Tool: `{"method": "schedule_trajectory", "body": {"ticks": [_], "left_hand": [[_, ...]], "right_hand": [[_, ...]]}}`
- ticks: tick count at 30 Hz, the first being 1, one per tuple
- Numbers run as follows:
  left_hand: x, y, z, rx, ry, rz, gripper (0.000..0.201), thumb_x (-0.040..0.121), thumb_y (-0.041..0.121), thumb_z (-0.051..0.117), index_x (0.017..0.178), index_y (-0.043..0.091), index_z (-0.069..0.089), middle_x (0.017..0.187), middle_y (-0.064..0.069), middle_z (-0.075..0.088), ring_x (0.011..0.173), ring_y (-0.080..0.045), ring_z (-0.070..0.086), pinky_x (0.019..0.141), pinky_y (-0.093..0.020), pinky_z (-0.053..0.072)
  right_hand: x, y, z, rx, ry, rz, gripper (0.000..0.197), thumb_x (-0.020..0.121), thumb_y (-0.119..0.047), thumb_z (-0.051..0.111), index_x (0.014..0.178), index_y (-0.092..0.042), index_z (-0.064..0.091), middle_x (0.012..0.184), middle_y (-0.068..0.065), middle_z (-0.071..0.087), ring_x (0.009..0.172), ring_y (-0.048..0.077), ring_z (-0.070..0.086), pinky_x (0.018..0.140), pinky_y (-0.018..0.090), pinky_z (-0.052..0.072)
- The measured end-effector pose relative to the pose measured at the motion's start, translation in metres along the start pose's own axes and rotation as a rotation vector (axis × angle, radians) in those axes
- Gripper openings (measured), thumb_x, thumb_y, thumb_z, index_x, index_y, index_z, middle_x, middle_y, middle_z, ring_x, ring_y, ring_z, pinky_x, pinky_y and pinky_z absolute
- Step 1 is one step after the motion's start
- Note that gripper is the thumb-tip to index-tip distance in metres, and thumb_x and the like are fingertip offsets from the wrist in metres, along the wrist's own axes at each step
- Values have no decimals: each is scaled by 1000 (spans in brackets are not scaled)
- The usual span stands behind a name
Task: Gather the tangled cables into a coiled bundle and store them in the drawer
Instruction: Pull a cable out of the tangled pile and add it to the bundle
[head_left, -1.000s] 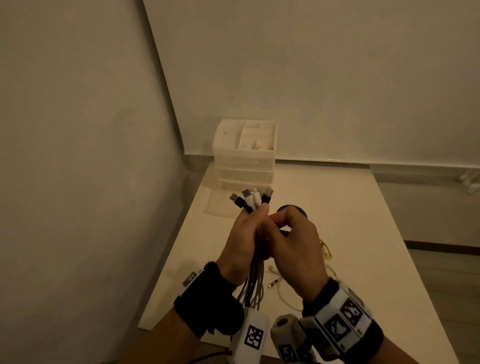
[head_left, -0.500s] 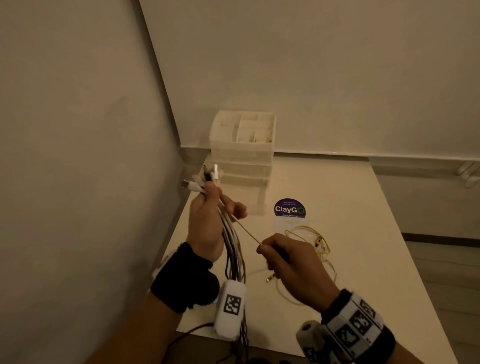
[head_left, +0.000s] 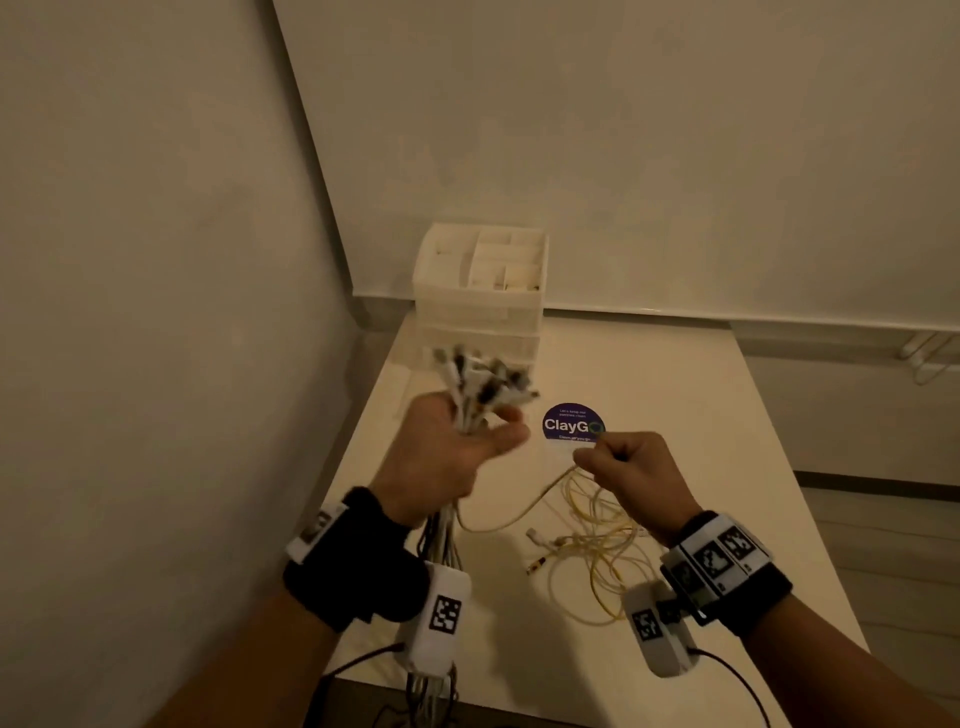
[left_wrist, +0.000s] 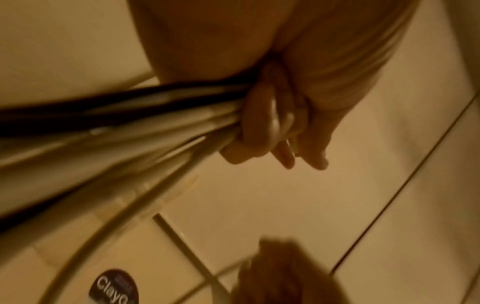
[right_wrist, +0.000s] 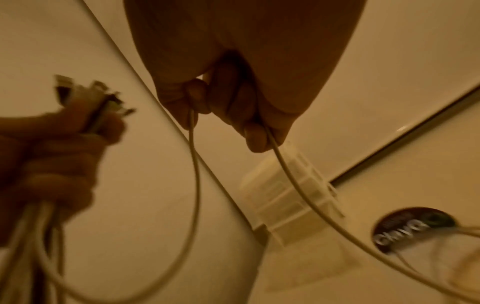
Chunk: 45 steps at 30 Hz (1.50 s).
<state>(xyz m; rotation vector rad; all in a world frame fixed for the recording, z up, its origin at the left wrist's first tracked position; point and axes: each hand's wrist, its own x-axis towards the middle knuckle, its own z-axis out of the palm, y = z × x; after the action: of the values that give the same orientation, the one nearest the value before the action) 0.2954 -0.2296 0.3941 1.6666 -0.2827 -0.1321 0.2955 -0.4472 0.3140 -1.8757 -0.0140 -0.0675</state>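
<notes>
Beside bare walls (head_left: 156, 260), cables (head_left: 587, 551) litter table (head_left: 675, 395).

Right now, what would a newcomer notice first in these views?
The left hand grips a bunch of cables, plugs fanned out above the fist, over the table's left side. The right hand pinches one thin cable above a loose yellow tangle. A white drawer unit stands in the far corner.

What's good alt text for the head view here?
A person's left hand grips a bunch of cables with the plugs sticking up, while the right hand pinches a thin yellow cable that runs across to the left hand. More loose yellow cable lies tangled on a white table, near a round purple sticker and a small drawer unit in the corner.
</notes>
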Motion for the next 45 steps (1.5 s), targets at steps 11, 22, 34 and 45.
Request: {"method": "schedule_trajectory", "body": {"ticks": [11,22,34,45], "left_hand": [[18,-10,45,58,-138,-19,27,88,7,66,72,28,64,38,13,46,33,-1,39,39,-14,32],[43,-7,-38,-241,430,-31,29,95,10,58,67,13,49,40,7,28,28,-6,21,36,-10,22],[32,6,3,123,461,163,6,83,12,73,86,17,73,71,20,69,44,10,49,50,-8,38],[50,1,62,96,219,86,28,86,10,69,66,28,62,42,8,48,40,2,49,48,-17,37]], "right_hand": [[1,-38,-5,319,-172,-63,40,83,-14,57,67,21,48,51,5,36,47,12,33,50,21,34],[10,36,-27,156,-141,72,37,91,-30,57,56,-19,54,60,11,38,54,16,32,54,30,29],[46,5,-33,339,-40,78,37,72,-6,59,45,-11,35,52,2,23,51,14,21,52,31,21],[44,-41,-36,443,-231,-96,40,86,-22,57,58,3,43,53,3,35,50,15,30,51,23,33]]}}
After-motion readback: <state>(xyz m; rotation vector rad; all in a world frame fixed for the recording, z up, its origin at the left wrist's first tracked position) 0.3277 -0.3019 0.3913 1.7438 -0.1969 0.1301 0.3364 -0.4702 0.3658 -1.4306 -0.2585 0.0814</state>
